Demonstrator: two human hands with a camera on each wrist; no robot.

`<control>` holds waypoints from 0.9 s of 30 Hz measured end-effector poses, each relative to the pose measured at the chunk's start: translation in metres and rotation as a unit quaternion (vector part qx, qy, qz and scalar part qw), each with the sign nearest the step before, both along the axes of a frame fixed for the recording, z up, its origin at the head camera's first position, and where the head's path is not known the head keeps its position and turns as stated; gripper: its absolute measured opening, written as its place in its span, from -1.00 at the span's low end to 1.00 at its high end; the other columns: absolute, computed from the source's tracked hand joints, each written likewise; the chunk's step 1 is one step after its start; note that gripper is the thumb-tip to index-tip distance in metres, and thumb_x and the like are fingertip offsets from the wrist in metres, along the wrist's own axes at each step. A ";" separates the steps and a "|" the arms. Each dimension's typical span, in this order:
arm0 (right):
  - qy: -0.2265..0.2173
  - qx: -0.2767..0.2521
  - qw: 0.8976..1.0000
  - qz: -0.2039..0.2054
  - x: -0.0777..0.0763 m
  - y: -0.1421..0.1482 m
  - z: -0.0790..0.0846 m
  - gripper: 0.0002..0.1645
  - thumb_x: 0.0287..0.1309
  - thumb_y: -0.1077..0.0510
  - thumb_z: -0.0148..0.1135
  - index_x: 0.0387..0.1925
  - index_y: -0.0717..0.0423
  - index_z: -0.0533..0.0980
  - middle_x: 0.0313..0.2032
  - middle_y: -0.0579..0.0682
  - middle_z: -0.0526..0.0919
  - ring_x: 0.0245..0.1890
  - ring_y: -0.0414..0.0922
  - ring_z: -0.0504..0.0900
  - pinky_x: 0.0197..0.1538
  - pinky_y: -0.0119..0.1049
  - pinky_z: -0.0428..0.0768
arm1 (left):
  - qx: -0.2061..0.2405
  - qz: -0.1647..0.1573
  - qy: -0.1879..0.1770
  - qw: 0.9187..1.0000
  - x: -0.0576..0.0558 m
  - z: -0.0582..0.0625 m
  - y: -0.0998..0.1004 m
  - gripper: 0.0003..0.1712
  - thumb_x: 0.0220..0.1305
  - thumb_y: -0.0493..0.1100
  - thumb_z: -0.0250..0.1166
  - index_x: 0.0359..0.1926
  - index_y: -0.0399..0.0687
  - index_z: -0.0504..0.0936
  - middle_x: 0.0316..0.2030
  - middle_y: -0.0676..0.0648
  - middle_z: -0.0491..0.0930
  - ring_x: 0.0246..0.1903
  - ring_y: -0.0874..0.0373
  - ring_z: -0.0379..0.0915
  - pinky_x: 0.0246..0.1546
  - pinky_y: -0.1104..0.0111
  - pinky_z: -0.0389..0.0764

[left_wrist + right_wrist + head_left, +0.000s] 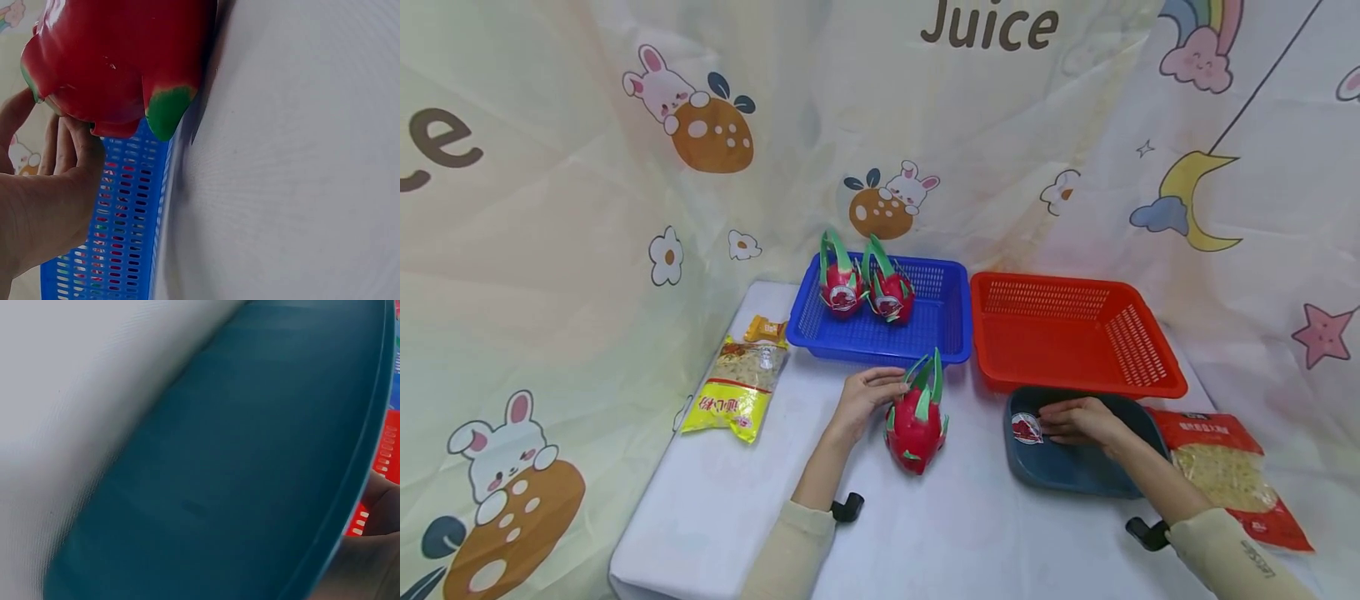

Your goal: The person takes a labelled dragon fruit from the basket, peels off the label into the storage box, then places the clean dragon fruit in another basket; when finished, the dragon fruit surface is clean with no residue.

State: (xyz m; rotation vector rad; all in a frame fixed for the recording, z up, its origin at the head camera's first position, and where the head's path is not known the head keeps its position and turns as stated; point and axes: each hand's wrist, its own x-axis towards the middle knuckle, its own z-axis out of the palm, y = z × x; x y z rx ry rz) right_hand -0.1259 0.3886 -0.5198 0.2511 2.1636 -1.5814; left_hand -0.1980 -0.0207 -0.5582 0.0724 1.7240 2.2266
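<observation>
A red dragon fruit with green leaf tips [916, 429] sits on the table in the head view, its leaves pointing up. My left hand [868, 402] holds it at its upper left, thumb and fingers against it; the left wrist view shows the fruit [125, 56] close up. My right hand [1084, 423] reaches into a dark teal tray [1067, 479], fingers fairly straight. Beside those fingertips is a round-topped sticker [1027, 428] with a red fruit picture. In the right wrist view the teal tray wall [237, 462] hides most of the hand.
Behind stands a blue basket [943, 292] with two more dragon fruits [842, 287], each bearing a sticker. A red basket [1045, 350] is next to it. At left lie a yellow food bag [733, 392] and a small orange packet [766, 330]; at right, a red pasta bag [1228, 467].
</observation>
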 end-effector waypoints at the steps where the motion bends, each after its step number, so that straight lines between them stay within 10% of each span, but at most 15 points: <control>1: 0.000 0.003 1.000 0.000 0.000 0.000 0.000 -0.46 0.54 0.16 0.13 0.27 0.58 0.43 0.04 0.33 0.73 0.00 0.14 0.78 0.07 -0.01 0.73 | 0.000 0.000 0.000 1.000 0.000 -0.001 0.000 -0.53 0.19 -0.19 0.57 0.11 -0.22 0.73 -0.04 -0.18 0.78 -0.08 0.09 0.74 0.01 0.31 0.73; 19: 0.029 0.039 0.998 -0.029 0.005 0.008 0.003 -0.38 0.54 0.07 0.14 0.30 0.55 0.40 0.04 0.33 0.73 -0.07 0.14 0.81 0.01 -0.01 0.76 | 0.014 -0.004 0.010 1.000 -0.003 -0.001 -0.002 -0.53 0.21 -0.22 0.55 0.12 -0.27 0.71 -0.05 -0.18 0.78 -0.13 0.12 0.75 -0.07 0.34 0.75; 27: 0.042 0.025 0.998 0.036 0.011 -0.019 0.030 -0.41 0.57 0.04 0.11 0.30 0.50 0.44 0.10 0.35 0.70 0.07 0.22 0.74 0.15 0.05 0.68 | 0.012 -0.003 -0.002 1.000 -0.001 -0.002 -0.001 -0.55 0.19 -0.22 0.56 0.10 -0.23 0.73 -0.05 -0.17 0.78 -0.11 0.10 0.75 -0.03 0.31 0.74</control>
